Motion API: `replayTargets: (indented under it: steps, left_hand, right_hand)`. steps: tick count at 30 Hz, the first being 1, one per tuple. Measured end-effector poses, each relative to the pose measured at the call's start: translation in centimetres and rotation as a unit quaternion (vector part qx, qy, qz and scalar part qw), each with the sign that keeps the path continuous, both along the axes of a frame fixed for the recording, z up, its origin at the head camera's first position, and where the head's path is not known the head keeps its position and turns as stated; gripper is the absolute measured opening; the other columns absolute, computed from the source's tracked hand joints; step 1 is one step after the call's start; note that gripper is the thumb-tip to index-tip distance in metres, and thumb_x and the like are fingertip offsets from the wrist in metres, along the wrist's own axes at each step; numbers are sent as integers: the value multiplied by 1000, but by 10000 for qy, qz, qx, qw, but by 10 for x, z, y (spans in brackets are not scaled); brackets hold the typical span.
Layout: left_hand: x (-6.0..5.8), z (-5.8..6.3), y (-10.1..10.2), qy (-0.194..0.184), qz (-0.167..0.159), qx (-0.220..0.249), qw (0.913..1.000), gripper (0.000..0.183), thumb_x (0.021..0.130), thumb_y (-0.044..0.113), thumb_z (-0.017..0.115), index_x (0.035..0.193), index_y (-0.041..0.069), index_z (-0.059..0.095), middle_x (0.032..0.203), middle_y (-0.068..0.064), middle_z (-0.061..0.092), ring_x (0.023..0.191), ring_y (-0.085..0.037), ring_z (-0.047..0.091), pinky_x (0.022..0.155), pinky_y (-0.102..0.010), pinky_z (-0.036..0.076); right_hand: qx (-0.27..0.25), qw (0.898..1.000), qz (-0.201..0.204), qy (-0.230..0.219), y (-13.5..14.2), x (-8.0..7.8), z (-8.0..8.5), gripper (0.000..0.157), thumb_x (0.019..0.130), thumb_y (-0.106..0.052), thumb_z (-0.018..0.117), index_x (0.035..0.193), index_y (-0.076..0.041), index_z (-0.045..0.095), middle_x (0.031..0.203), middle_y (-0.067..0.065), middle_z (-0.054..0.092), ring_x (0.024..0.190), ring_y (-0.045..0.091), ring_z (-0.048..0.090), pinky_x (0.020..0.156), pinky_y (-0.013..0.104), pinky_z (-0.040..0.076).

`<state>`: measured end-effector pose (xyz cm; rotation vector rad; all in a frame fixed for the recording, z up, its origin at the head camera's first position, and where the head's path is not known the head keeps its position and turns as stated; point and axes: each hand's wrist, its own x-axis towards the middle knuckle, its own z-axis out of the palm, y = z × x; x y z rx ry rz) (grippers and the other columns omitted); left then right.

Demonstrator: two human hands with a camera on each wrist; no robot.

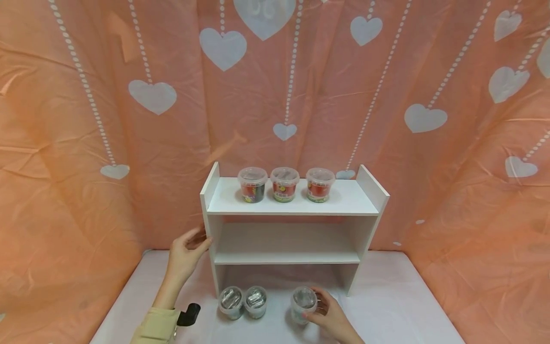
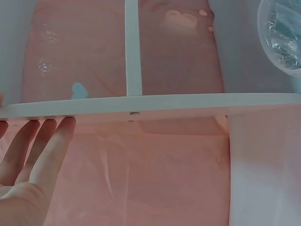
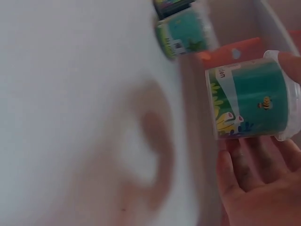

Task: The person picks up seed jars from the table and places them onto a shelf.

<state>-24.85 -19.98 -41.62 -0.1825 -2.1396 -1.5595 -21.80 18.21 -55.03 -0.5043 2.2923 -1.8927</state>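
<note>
In the head view my right hand (image 1: pixel 332 316) grips a small clear plastic tub (image 1: pixel 304 298) near the front of the shelf. The right wrist view shows this tub (image 3: pixel 254 101) with a teal label, a bee picture and a pale lid, tipped sideways in that view, thumb on one side and fingers on the other. My left hand (image 1: pixel 187 251) rests against the left side panel of a white shelf unit (image 1: pixel 283 214). In the left wrist view its fingers (image 2: pixel 59 146) reach straight out, tips touching the panel (image 2: pixel 178 102).
Three tubs with red labels, among them a middle tub (image 1: pixel 284 185), stand on the top shelf. Two lidded tubs, a left one (image 1: pixel 231 302) and a right one (image 1: pixel 256 302), stand side by side on the white table (image 1: pixel 395 306). An orange curtain (image 1: pixel 172 143) with hearts hangs behind.
</note>
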Motion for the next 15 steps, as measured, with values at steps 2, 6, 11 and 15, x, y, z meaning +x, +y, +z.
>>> replayTargets:
  steps: [2, 6, 11, 15]
  left_hand:
    - [0, 1, 0, 32, -45, 110, 9999, 43, 86, 5, 72, 126, -6, 59, 114, -23, 64, 93, -5, 61, 71, -19, 55]
    - [0, 2, 0, -1, -58, 213, 9998, 44, 86, 8, 72, 126, -5, 59, 113, -24, 64, 90, 1, 60, 70, -18, 54]
    - [-1, 0, -1, -25, 27, 189, 9998, 44, 86, 8, 73, 126, -5, 59, 113, -25, 64, 89, 2, 61, 70, -16, 54]
    - [-2, -1, 1, 32, 108, 211, 9997, 44, 84, 5, 74, 125, -5, 60, 111, -24, 65, 87, 3, 61, 70, -15, 53]
  right_hand:
    - [-37, 10000, -74, 55, 1, 1, 6, 63, 80, -7, 77, 134, 4, 44, 122, 21, 56, 103, 18, 58, 88, 26, 48]
    - [-36, 9994, -191, 270, 1, 1, 20, 61, 80, -5, 77, 132, 3, 47, 122, 21, 57, 104, 13, 57, 88, 27, 48]
    - [-39, 9982, -247, 544, 2, 1, 37, 58, 80, -3, 77, 130, 3, 48, 121, 21, 58, 104, 11, 57, 89, 29, 49]
    - [-57, 9970, -180, 755, 3, 1, 52, 57, 81, -4, 76, 130, 2, 49, 121, 20, 59, 104, 12, 57, 89, 28, 48]
